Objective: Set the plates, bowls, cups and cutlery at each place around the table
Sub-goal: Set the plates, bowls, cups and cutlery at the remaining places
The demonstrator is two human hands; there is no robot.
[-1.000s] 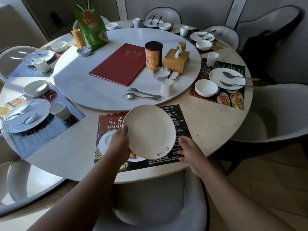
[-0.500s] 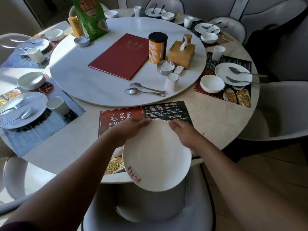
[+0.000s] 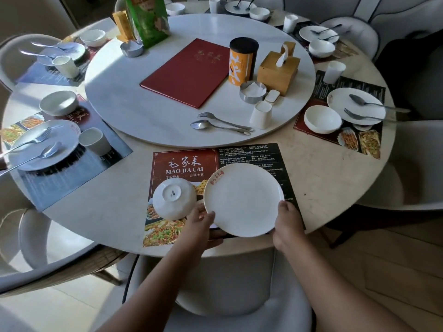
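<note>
A: Where's the plate (image 3: 244, 200) rn?

B: Over the near placemat (image 3: 187, 164), right half, held at its near rim by both hands. Left hand (image 3: 200, 221) pinches the rim w/ thumb on top, right hand (image 3: 286, 221) clamps the other side. Can't tell if it's touching the mat yet.

A: How to land it well?

B: Imo lower it flat and centre it on the mat, logo side away from the seat like the other places, then let go both sides at once so it doesn't tip.

A: What else is around, biggest first?

B: The round surface (image 3: 323, 178) w/ a lazy susan (image 3: 148, 111) in the middle. On that: a red menu (image 3: 184, 73), a tissue box (image 3: 278, 70), an orange tin (image 3: 242, 61). Other places look set already.

A: Anything in the way?

B: An upside-down bowl (image 3: 173, 198) sits just beside the plate's left edge, close enough to knock. It prob needs flipping & moving up after. The cup (image 3: 261, 115), fork (image 3: 223, 119) and spoon (image 3: 215, 125) wait on the susan's near edge, well apart from the hands.
</note>
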